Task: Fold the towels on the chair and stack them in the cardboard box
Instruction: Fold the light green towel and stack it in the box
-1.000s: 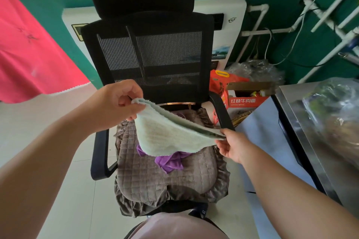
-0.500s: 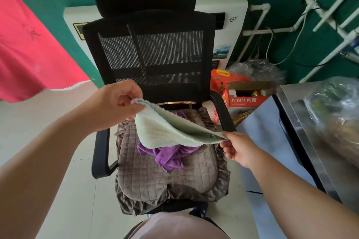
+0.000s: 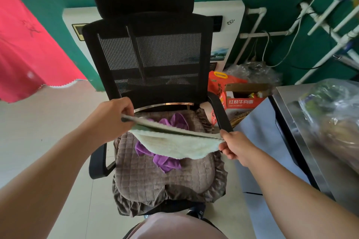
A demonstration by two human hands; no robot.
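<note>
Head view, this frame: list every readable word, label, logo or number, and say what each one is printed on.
"红烧牛肉面": white characters on the front of the red cardboard box right of the chair.
Smaller line under those characters: too small to read.
Dark print on the orange carton behind that box: blurred.
Round logo on the white wall unit: unreadable.
Label on its left side: mostly hidden, unreadable.

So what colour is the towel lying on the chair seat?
Purple, seen in the head view.
</note>
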